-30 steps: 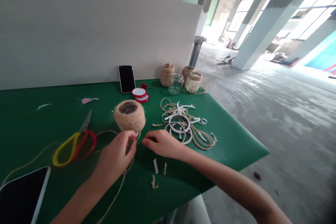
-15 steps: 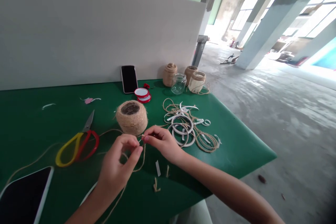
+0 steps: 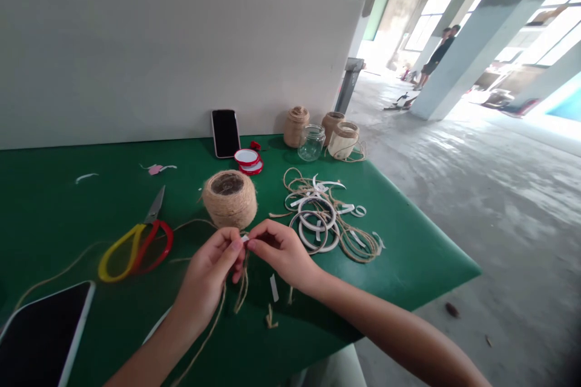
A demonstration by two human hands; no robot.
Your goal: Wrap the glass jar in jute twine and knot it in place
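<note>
My left hand (image 3: 206, 278) is closed in a pinch, its thumb and forefinger on a small white strip (image 3: 245, 238) and a piece of twine. My right hand (image 3: 285, 254) pinches the same spot from the other side, fingertips close to the left ones. Strands of twine (image 3: 242, 293) hang beneath the fingers, and part of them is hidden by the hands. Just behind the fingertips stands a big spool of jute twine (image 3: 231, 205). Scissors (image 3: 155, 205) with one yellow and one red handle lie left of the spool.
Tangled cord with white rings (image 3: 318, 248) lies to the right. Behind it stand a glass jar (image 3: 311, 148) and twine-wrapped jars (image 3: 296, 130). A phone (image 3: 226, 136) leans on the white panel; red-rimmed tape rolls (image 3: 247, 158) lie nearby. Another phone-like device (image 3: 45, 332) lies at front left.
My left fingers have closed in, and the white strip now shows between both hands. The twine hangs bunched below them. Two people have come into view in the far background.
</note>
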